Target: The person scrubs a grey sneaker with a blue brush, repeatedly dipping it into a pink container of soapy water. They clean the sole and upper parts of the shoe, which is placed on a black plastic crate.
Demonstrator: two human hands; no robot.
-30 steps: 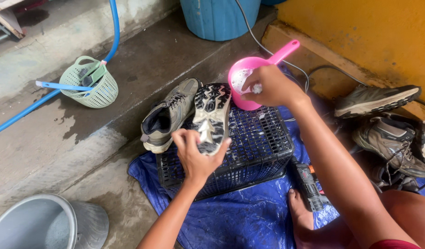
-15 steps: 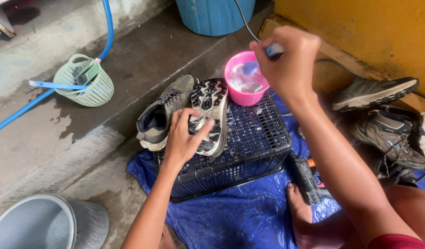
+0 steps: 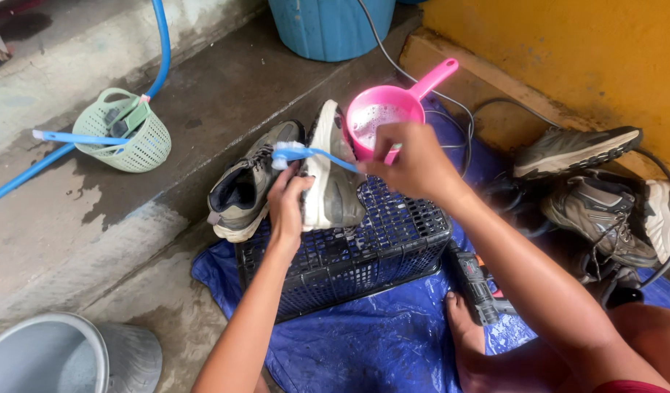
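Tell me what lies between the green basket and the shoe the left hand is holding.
In the head view, another grey shoe lies on its side between the green basket and the held shoe, with wet concrete step before it.

- The top of the black crate (image 3: 364,255) was crowded at its far edge: a grey shoe (image 3: 249,185) lay at the far left corner and a second shoe (image 3: 333,182), tipped on its side, stood just beside it.
- The left hand (image 3: 288,207) filled the gap between the two shoes.
- The pink scoop (image 3: 384,120) stood against the crate's far right corner, with the right hand (image 3: 415,160) and blue brush (image 3: 306,154) in front of it.
- The crate's near half lay bare.
- Right of the crate, cables (image 3: 495,109), piled shoes (image 3: 597,204) and a power tool (image 3: 473,284) blocked the way.
- The concrete floor (image 3: 95,240) left of the crate was open as far as the green basket (image 3: 128,135) and grey bucket (image 3: 51,356).
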